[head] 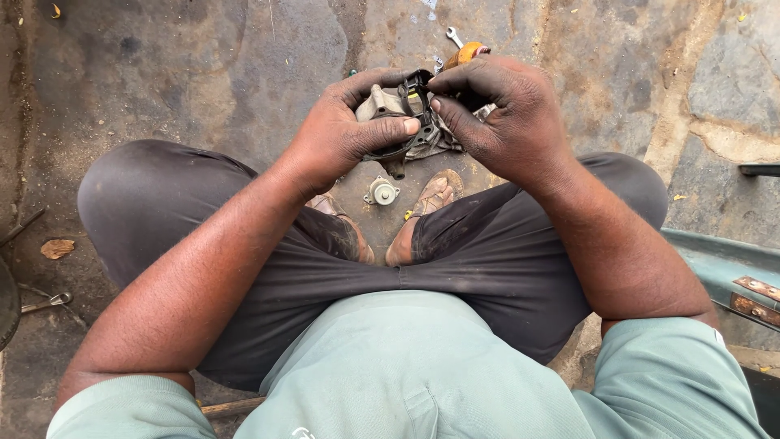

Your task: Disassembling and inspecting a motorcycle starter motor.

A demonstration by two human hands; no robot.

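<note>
The person squats over a stained concrete floor (203, 65) with both hands raised in front of the knees; the left hand (341, 134) cradles a grey cast-metal pump housing (388, 104) from below and the side, its thumb laid flat across the front with the tip near the middle of the part, fingers wrapped and closed on the casting; the right hand (508, 114) comes over from the other side, forefinger and thumb pinched together on a thin black gasket (416, 89) that lies against the housing's face, the remaining fingers curled behind it. A dirty rag (445, 142) hangs under the housing between the 2 hands.

By the look of it, the step in hand is seating or peeling that gasket at the housing's mating face; which of the 2 cannot be told from here. The next move calls for a steady left grip, while the right fingertips work round the rim without tearing the thin strip.

On the floor between the 2 sandalled feet lies a small round metal fitting (381, 192); beyond the hands, toward the far edge of the floor, lie an orange-handled tool (463, 54) and a small open-ended spanner (453, 36); another spanner (47, 302) lies near the left edge.
</note>
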